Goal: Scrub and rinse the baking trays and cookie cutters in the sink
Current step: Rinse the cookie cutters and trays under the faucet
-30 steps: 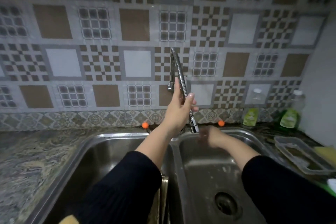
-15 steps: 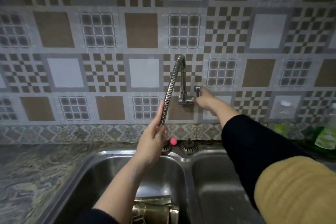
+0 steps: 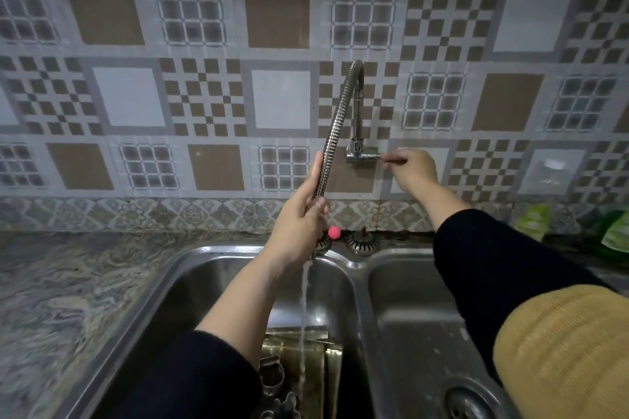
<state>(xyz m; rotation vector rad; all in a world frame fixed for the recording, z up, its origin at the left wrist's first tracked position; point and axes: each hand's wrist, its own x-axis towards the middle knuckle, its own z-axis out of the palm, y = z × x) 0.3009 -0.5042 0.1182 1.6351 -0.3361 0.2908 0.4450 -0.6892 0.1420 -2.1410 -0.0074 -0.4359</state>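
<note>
My left hand (image 3: 299, 214) grips the lower end of the flexible metal faucet hose (image 3: 335, 126) above the left sink basin (image 3: 190, 289). Water (image 3: 304, 316) streams from the spout onto gold baking trays (image 3: 306, 360) lying at the bottom of that basin. Metal cookie cutters (image 3: 274, 381) sit beside the trays, partly hidden by my left sleeve. My right hand (image 3: 410, 170) pinches the tap handle (image 3: 379, 156) on the wall valve.
The right sink basin (image 3: 418, 333) has a drain (image 3: 466, 401) at its bottom. A marbled counter (image 3: 68, 289) runs along the left. Green dish-soap bottles (image 3: 612, 235) stand at the far right. A pink stopper knob (image 3: 334, 232) and a strainer (image 3: 362, 243) sit behind the sink.
My left hand swung the faucet hose from the right basin to the left one. My right hand rose to the tap handle, and water now flows.
</note>
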